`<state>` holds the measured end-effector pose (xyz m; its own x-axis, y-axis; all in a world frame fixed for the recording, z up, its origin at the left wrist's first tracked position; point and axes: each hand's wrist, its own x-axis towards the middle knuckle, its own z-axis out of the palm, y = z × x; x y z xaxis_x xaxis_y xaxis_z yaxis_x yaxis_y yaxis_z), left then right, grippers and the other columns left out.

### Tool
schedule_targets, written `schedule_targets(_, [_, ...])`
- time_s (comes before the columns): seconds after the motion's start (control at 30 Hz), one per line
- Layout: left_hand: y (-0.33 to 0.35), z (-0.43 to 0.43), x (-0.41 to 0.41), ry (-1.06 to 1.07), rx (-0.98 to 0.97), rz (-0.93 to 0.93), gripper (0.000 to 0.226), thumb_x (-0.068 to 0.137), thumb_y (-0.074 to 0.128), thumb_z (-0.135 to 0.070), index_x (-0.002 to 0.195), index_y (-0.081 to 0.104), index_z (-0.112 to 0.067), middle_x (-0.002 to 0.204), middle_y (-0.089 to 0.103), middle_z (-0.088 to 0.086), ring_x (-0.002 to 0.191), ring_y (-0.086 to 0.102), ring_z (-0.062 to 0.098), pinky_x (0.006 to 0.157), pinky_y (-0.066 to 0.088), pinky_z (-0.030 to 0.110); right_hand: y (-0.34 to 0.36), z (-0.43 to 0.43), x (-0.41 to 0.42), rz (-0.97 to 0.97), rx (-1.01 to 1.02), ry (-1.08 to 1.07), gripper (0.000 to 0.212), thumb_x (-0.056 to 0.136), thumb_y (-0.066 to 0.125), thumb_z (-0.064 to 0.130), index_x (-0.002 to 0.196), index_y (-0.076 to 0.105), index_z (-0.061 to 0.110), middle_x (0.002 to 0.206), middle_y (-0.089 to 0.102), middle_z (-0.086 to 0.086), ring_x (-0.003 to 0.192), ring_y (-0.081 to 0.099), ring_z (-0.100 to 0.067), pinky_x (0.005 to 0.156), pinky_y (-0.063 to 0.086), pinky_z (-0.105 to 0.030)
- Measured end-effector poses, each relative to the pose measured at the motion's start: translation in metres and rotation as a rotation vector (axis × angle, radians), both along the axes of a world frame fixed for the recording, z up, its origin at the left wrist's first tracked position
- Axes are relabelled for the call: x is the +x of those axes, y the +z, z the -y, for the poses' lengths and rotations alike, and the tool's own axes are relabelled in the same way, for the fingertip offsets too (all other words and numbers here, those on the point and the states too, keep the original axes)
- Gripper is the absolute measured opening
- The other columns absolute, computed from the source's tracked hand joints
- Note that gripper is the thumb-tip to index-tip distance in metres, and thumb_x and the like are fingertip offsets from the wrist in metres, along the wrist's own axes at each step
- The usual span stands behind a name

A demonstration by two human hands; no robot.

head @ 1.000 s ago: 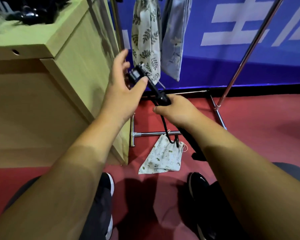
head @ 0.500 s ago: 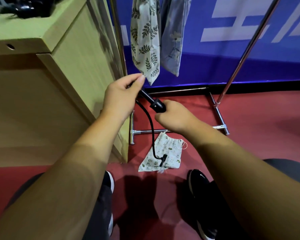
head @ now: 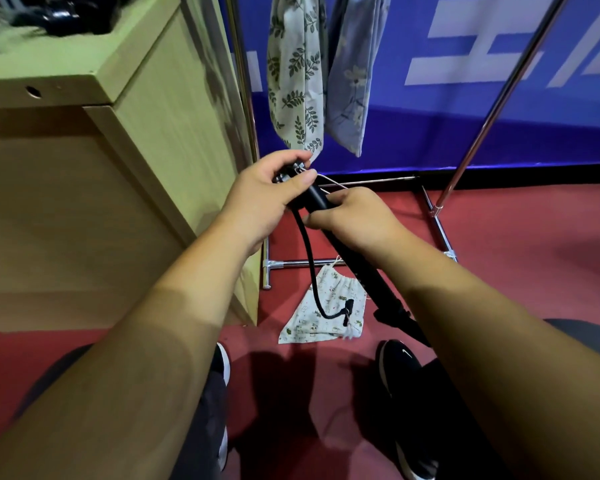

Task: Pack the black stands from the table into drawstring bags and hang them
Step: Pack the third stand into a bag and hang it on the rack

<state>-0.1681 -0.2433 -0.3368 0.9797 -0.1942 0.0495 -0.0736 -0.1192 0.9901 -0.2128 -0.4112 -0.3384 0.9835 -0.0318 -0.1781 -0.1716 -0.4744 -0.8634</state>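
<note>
A long black stand (head: 368,268) slants from between my hands down toward my right leg. My left hand (head: 267,192) pinches the stand's head end between thumb and fingers. My right hand (head: 354,216) grips the shaft just below it. A black strap (head: 312,271) hangs from the head and curls over a small white printed drawstring bag (head: 323,313) lying on the red floor. Two filled bags hang from the rack: a leaf-print bag (head: 295,74) and a pale blue floral bag (head: 354,71). More black gear (head: 59,15) lies on the table top at upper left.
A light wooden table (head: 125,140) fills the left side. The chrome rack (head: 492,109) stands against a blue banner wall, its base bars (head: 298,263) on the red floor. My black shoes (head: 399,365) are at the bottom.
My left hand went from open beside the stand's head to pinching it. Both hands and the stand came lower and nearer. The strap now dangles over the floor bag.
</note>
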Motion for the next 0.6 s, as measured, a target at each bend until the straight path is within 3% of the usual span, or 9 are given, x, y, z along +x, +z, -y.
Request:
schedule_targets(0.13, [0.005, -0.002, 0.008, 0.122, -0.110, -0.003, 0.040, 0.076, 0.087, -0.037, 0.114, 0.081, -0.027, 0.120, 0.078, 0.003, 0.119, 0.071, 0.024, 0.114, 0.049, 0.057, 0.005, -0.002, 0.006, -0.030, 0.064, 0.067, 0.042, 0.081, 0.083, 0.045, 0.094, 0.074, 0.006, 0.069, 0.065, -0.002, 0.062, 0.055, -0.016, 0.063, 0.044, -0.035])
schedule_targets(0.2, [0.006, -0.004, 0.011, 0.201, -0.139, 0.009, 0.045, 0.073, 0.088, -0.037, 0.116, 0.080, -0.023, 0.118, 0.079, 0.006, 0.112, 0.071, 0.021, 0.113, 0.050, 0.054, 0.007, 0.000, 0.008, -0.130, 0.110, 0.114, 0.028, 0.085, 0.076, 0.033, 0.099, 0.075, 0.009, 0.089, 0.080, -0.013, 0.071, 0.067, -0.023, 0.074, 0.058, -0.045])
schedule_targets(0.27, [0.006, -0.006, 0.015, 0.274, -0.169, -0.017, 0.055, 0.068, 0.089, -0.042, 0.118, 0.076, -0.023, 0.119, 0.077, 0.008, 0.109, 0.072, 0.021, 0.110, 0.053, 0.051, 0.006, 0.006, 0.006, -0.266, 0.008, 0.197, 0.019, 0.090, 0.069, 0.020, 0.104, 0.072, 0.008, 0.103, 0.079, -0.019, 0.076, 0.070, -0.027, 0.083, 0.062, -0.049])
schedule_targets(0.37, [0.010, -0.004, 0.016, 0.350, -0.199, -0.089, 0.067, 0.067, 0.092, -0.049, 0.123, 0.069, -0.021, 0.123, 0.075, 0.006, 0.112, 0.073, 0.024, 0.104, 0.056, 0.041, -0.001, 0.015, 0.001, -0.355, -0.141, 0.260, 0.022, 0.091, 0.076, 0.024, 0.100, 0.072, 0.005, 0.089, 0.075, -0.019, 0.077, 0.069, -0.031, 0.085, 0.061, -0.063])
schedule_targets(0.43, [0.015, 0.003, 0.014, 0.303, -0.211, -0.146, 0.052, 0.086, 0.084, -0.046, 0.123, 0.066, -0.014, 0.114, 0.077, 0.002, 0.103, 0.075, 0.016, 0.091, 0.056, 0.035, -0.003, 0.015, 0.001, -0.297, -0.041, 0.205, 0.026, 0.093, 0.079, 0.032, 0.102, 0.072, 0.008, 0.089, 0.072, -0.013, 0.077, 0.067, -0.028, 0.081, 0.062, -0.055])
schedule_targets(0.5, [0.018, 0.009, 0.009, 0.185, -0.197, -0.236, 0.031, 0.103, 0.067, -0.042, 0.110, 0.066, -0.012, 0.101, 0.078, 0.000, 0.090, 0.076, 0.011, 0.082, 0.062, 0.032, -0.001, 0.013, 0.002, -0.200, 0.091, 0.137, 0.029, 0.096, 0.078, 0.036, 0.108, 0.072, 0.011, 0.091, 0.073, -0.009, 0.078, 0.065, -0.024, 0.075, 0.055, -0.041])
schedule_targets(0.6, [0.012, 0.013, 0.004, 0.024, -0.066, -0.283, 0.024, 0.108, 0.060, -0.036, 0.094, 0.065, -0.018, 0.083, 0.077, -0.002, 0.073, 0.074, 0.011, 0.078, 0.061, 0.032, 0.008, 0.014, 0.005, -0.069, 0.243, 0.014, 0.020, 0.099, 0.075, 0.037, 0.110, 0.075, 0.020, 0.091, 0.075, 0.000, 0.077, 0.066, -0.016, 0.071, 0.051, -0.029])
